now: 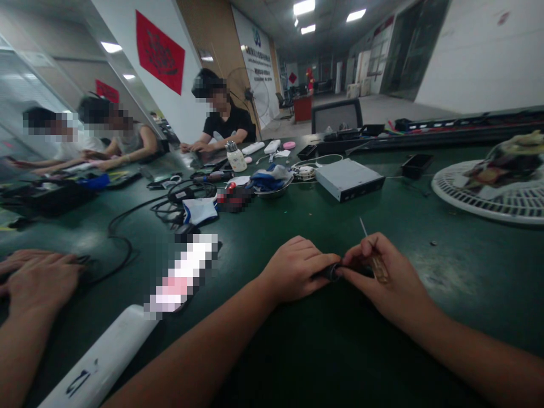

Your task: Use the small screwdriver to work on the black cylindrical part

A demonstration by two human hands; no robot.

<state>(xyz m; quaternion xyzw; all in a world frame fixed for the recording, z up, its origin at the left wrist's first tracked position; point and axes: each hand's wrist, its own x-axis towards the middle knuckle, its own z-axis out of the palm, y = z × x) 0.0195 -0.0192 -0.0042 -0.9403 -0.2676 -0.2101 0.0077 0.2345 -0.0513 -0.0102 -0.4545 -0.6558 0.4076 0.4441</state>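
Note:
Near the middle of the green table [272,340], my left hand [297,269] is closed around one side of a small dark object [330,271]. My right hand [380,272] pinches the other side of it with thumb and forefinger. Tucked in the curled fingers of my right hand is a screwdriver [379,267] with a yellowish see-through handle, its thin shaft pointing up and away. What the dark object is cannot be made out, since fingers cover much of it.
A grey metal drive [349,178] and a bowl with blue-white cloth [271,180] lie ahead. A white fan grille [488,198] stands right. At left are a long white case [100,357], a lit phone [187,275], cables and another person's hands [42,280]. Three people sit beyond.

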